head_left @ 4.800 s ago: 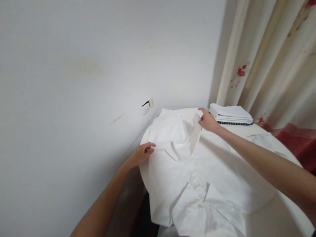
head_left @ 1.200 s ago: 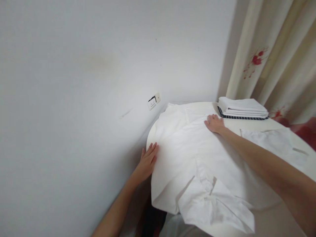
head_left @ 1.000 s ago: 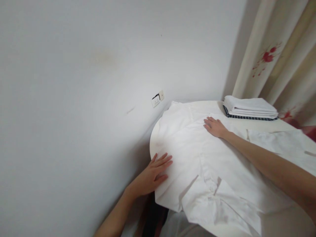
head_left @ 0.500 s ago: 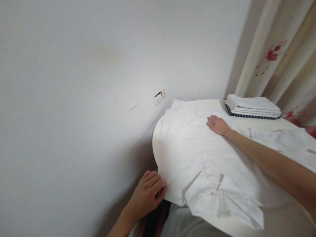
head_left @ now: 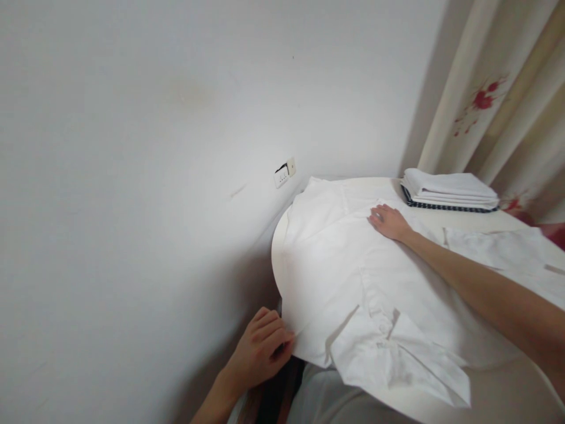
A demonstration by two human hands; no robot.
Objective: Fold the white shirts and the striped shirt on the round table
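Observation:
A white shirt (head_left: 353, 265) lies spread over a round white table (head_left: 463, 221), its near part hanging over the table's edge. My left hand (head_left: 262, 350) is at the lower left, fingers curled and pinched on the shirt's hanging edge. My right hand (head_left: 388, 222) rests flat on the shirt's far part, fingers stretched out, with my forearm lying across the cloth.
A stack of folded white cloths (head_left: 450, 189) on a dark dotted one sits at the table's far side. A cream curtain with red flowers (head_left: 498, 100) hangs at the right. The grey wall (head_left: 154, 147) with a socket (head_left: 283, 173) is close on the left.
My left hand slid from lying flat on the shirt's left side down to the hanging edge and closed on it. My right hand stayed flat at the far part.

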